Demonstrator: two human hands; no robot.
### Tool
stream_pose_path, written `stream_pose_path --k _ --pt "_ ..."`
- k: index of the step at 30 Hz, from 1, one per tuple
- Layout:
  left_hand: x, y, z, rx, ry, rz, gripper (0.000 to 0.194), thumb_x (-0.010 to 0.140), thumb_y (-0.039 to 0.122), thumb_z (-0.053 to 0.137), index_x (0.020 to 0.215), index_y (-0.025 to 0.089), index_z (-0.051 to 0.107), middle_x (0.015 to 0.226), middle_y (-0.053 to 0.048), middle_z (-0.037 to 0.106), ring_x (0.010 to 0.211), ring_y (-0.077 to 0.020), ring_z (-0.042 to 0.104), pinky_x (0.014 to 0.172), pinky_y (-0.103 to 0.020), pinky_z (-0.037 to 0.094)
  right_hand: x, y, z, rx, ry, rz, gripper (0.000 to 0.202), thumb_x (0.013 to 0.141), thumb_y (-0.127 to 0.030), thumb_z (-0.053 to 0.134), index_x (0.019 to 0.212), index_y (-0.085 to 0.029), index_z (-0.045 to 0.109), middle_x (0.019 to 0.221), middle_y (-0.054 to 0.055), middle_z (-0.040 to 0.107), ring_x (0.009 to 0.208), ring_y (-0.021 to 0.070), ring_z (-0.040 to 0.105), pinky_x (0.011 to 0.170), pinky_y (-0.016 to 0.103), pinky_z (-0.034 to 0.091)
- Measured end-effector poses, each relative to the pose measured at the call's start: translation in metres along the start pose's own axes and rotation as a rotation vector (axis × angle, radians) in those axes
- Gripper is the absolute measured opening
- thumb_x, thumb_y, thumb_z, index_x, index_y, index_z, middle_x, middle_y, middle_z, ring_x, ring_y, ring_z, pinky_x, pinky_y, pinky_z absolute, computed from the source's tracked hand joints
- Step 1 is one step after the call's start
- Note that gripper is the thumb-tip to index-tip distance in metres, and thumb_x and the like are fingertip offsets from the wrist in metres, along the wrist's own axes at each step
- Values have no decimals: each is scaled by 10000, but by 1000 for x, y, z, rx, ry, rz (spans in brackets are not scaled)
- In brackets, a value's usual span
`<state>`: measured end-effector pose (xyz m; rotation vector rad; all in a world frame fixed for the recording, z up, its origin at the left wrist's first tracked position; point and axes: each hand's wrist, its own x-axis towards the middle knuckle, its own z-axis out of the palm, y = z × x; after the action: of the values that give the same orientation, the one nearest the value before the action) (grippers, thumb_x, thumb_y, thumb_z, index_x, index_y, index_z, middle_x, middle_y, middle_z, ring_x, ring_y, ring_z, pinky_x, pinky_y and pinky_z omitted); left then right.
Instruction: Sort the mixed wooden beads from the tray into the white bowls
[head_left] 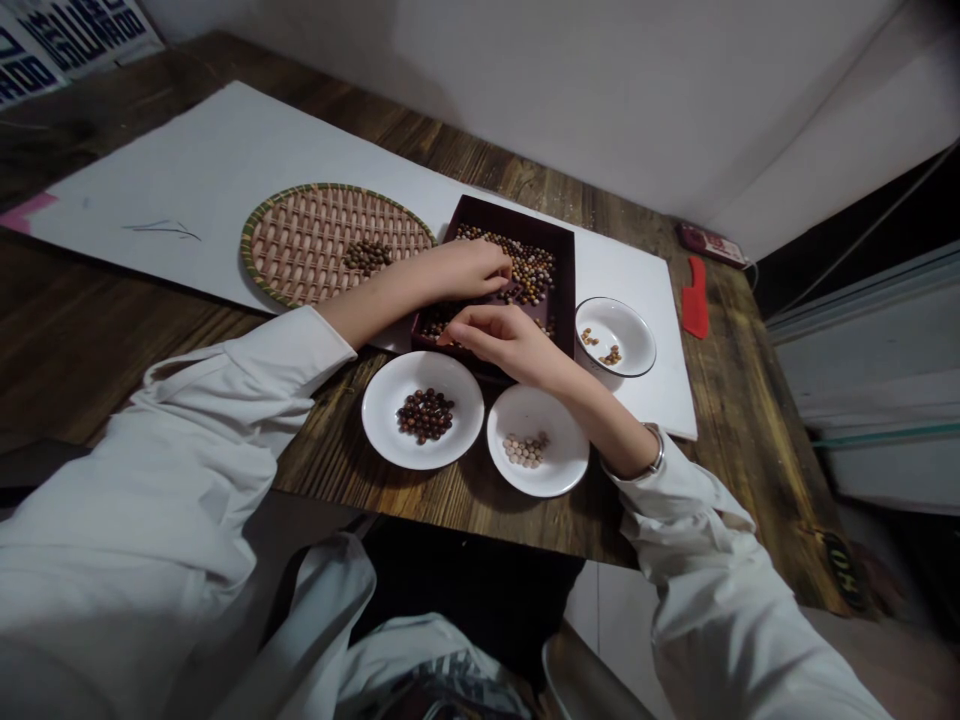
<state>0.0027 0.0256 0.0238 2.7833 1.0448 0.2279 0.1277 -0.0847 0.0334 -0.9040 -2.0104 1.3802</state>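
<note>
A dark maroon box [564, 262] holds many mixed beads [531, 268] in brown, yellow and pale tones. My left hand [474, 268] reaches over its left side, fingers curled down close to the beads. Nearer to me, my right hand [504, 338] is over the front of the box, thumb and fingers drawn together; anything between the fingertips is hidden. Dark brown beads [425, 414] lie in one white bowl [379, 405], pale beads [526, 450] in a second bowl [566, 470]. A rimmed bowl [634, 335] at the right contains several yellowish beads [611, 355].
A round woven tray [292, 240] bearing a cluster of olive-brown beads [367, 256] stands left of the box. Beneath is a white board [187, 160] on a wooden table [757, 430]. A red cleaver-shaped object [696, 300] and a dark red case [709, 243] lie at the right.
</note>
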Motion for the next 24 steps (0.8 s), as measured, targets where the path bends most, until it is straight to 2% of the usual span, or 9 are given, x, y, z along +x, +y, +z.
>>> stream_pose_path --k 10,17,24 --pt "0 1 -1 10 -8 -4 375 927 310 407 1151 195 685 1083 -82 699 1013 -225 628 882 -324 444 0 1 0 12 4 2 324 921 -425 538 874 -132 666 760 22 630 710 107 532 586 212 387" --pt "-1 3 -2 21 -15 -12 373 933 313 402 1135 191 691 1087 -84 699 1007 -223 630 877 -325 449 0 1 -1 54 8 1 356 915 -462 546 870 -129 664 686 2 575 687 105 523 576 215 377" --pt "-1 3 -2 9 -15 -11 360 928 303 411 1127 201 693 1074 -64 706 1016 -200 629 886 -294 443 1 5 -7 36 -6 12 333 943 -432 536 890 -127 659 588 -40 468 559 77 394 515 212 305"
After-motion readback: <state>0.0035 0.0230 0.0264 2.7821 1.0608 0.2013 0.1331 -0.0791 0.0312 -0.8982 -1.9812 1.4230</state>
